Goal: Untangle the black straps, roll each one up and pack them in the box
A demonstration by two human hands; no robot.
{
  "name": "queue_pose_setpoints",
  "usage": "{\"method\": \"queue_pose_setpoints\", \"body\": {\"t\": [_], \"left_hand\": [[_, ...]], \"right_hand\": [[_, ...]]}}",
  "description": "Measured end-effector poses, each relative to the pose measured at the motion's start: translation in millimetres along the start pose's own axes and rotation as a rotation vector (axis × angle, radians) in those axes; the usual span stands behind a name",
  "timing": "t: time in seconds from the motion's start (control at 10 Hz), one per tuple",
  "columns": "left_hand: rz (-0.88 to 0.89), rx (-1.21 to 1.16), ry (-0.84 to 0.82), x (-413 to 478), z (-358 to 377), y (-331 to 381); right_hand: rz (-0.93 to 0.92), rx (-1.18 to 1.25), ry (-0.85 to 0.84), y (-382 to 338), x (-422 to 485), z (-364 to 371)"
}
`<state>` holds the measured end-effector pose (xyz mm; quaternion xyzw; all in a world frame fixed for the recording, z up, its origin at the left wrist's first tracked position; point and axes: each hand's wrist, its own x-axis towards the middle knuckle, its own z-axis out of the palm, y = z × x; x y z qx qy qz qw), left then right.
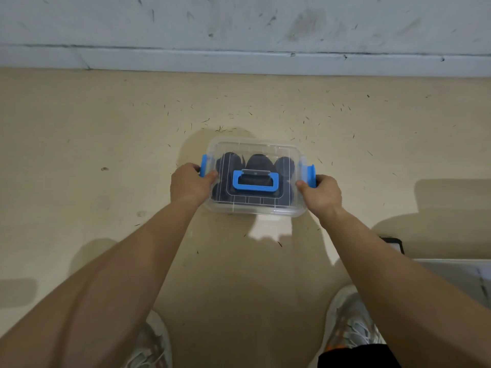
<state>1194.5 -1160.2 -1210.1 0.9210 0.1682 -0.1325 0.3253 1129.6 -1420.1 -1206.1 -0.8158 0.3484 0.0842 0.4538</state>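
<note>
Box [255,209], frame centre, on floor, lid on; rolled straps [256,162] inside. Grips closed: left hand [190,183] on left clip [204,166], right hand [320,193] on right clip [311,176]. Judged light, rigid, smooth plastic; best held by its ends.

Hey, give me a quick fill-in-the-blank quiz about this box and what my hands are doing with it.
1. The rolled black straps lie ___ the clear box.
2. The handle on its lid is coloured ___.
3. The left hand and right hand grip the side latches; the handle is touched by ___ of them.

Missing words: inside; blue; neither.
</note>
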Motion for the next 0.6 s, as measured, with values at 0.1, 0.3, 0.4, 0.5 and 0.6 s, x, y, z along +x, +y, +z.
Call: {"method": "queue_pose_setpoints", "body": {"t": [0.1,0.3,0.4,0.5,0.6], "left_hand": [[0.108,0.152,0.117,-5,6,0],[0.136,0.299,0.149,1,6,-2],[0.127,0.374,0.036,4,-6,2],[0.169,0.448,-0.106,-6,-29,16],[0.234,0.483,-0.219,-24,-53,36]], "right_hand": [[-0.168,-0.284,0.129,-8,-10,12],[-0.216,-0.453,0.142,-24,-4,20],[-0.157,-0.491,0.064,-40,3,18],[-0.103,-0.587,-0.020,-51,-2,13],[-0.195,-0.699,-0.025,-67,-22,-3]]}}
